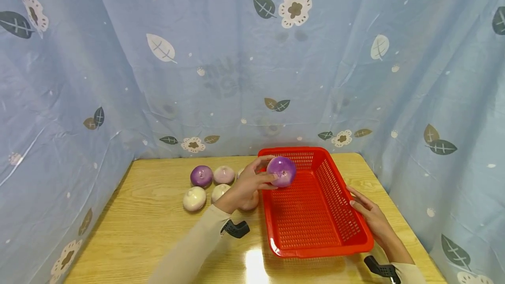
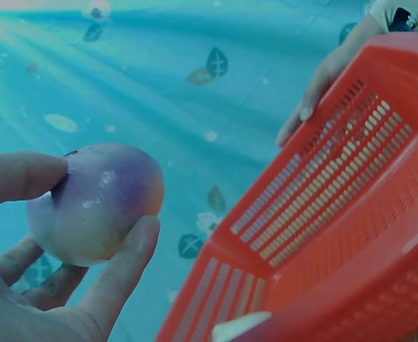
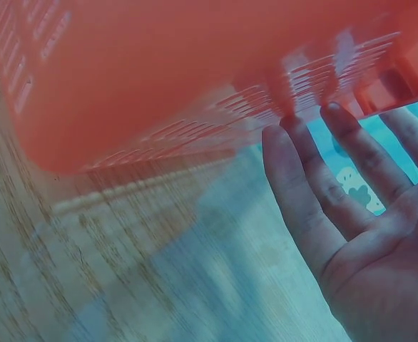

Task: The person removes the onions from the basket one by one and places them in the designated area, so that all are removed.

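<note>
My left hand pinches a glossy purple and white onion between thumb and fingers, above the left side of a red plastic basket. In the left wrist view the onion shows a purple upper part and a paler underside. My right hand touches the basket's right outer wall, its fingers fairly straight against the slotted side. To the left of the basket lie several more onions, among them a purple one, a pale pink one and a white one; my left hand partly covers others.
The basket stands on a light wooden table, its visible floor bare. A blue curtain with leaves and flowers hangs behind the table and at both sides. Black devices are strapped at both wrists.
</note>
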Tool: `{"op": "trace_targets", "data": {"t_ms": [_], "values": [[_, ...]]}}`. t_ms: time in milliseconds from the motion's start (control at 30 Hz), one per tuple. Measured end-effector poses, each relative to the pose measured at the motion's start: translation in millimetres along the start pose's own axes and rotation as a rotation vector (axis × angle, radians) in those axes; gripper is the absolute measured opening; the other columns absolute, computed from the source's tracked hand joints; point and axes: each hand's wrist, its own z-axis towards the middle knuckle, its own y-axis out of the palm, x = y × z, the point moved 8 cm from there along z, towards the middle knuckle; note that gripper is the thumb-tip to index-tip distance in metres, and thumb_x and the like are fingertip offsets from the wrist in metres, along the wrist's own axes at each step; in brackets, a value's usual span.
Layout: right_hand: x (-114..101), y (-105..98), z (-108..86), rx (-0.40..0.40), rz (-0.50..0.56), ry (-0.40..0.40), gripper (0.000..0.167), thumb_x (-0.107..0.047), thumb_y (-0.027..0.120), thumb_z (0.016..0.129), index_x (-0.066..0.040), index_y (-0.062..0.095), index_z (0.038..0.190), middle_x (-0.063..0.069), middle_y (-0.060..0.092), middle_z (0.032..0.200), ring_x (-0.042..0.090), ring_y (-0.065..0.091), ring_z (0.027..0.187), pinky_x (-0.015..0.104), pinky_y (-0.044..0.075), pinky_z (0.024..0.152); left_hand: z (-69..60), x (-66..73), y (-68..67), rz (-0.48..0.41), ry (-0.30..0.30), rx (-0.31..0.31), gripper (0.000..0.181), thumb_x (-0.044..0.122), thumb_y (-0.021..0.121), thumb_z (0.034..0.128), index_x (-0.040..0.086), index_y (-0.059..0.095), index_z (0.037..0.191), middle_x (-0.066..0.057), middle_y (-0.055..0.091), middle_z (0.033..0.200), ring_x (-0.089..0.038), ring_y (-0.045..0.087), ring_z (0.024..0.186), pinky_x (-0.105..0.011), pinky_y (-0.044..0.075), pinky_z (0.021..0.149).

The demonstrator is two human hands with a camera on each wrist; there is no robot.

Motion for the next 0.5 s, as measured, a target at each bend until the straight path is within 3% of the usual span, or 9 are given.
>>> {"op": "trace_targets", "data": {"t_ms": [300,500], "values": [[0,1,-1.4,0.0,-0.016,-0.03,0.058,-0.017,0.042,0.106,-0.012,0.016,0.158,-0.021,0.059,0.127,0.008,0.067,0.102,0.034,0.06,0.08,-13.2,0.5,-37.5,0.049,-0.006,0.085,0.059,0.01,0.068,0.0882,0.016,0.046,0.142,-0.014,0.044,0.146,-0.023,0.064,0.109,-0.041,0.059,0.086],[-1,1,-0.4,-0.006,-0.001,-0.032,0.058,-0.017,0.042,0.106,-0.013,0.017,0.158,-0.021,0.059,0.127,0.009,0.067,0.103,0.033,0.06,0.08,-22.0,-1.3,-59.9,0.008,-0.012,0.124,0.056,0.006,0.065,0.0902,0.014,0.045,0.142,-0.015,0.04,0.149,-0.026,0.063,0.109,-0.044,0.058,0.088]]}}
